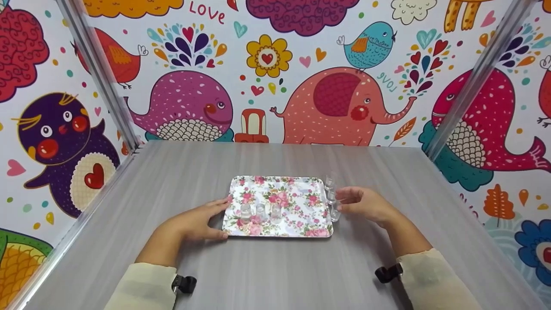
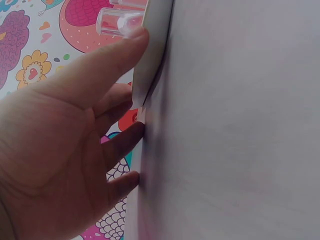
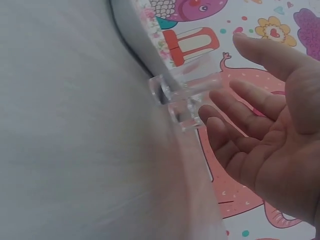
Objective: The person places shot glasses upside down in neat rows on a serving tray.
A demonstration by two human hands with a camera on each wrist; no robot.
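A floral tray [image 1: 297, 211] lies on the table, with three small clear glasses standing on its left half, among them a glass [image 1: 276, 212]. My left hand [image 1: 196, 221] touches the tray's left edge, thumb near the front corner and fingers spread farther back. In the left wrist view the thumb [image 2: 115, 55] rests against the tray's rim. Just past the tray's right edge stands a row of three more clear glasses [image 1: 334, 213]. Beside them is my right hand [image 1: 366, 204], fingers loosely bent. The right wrist view shows its fingertips close to a glass [image 3: 185, 115], with nothing held.
The grey table [image 1: 275, 271] reaches back to a wall [image 1: 267, 26] printed with cartoon animals. Metal posts [image 1: 107, 82] stand at the back left and back right corners. A black device [image 1: 184, 284] sits on each wrist.
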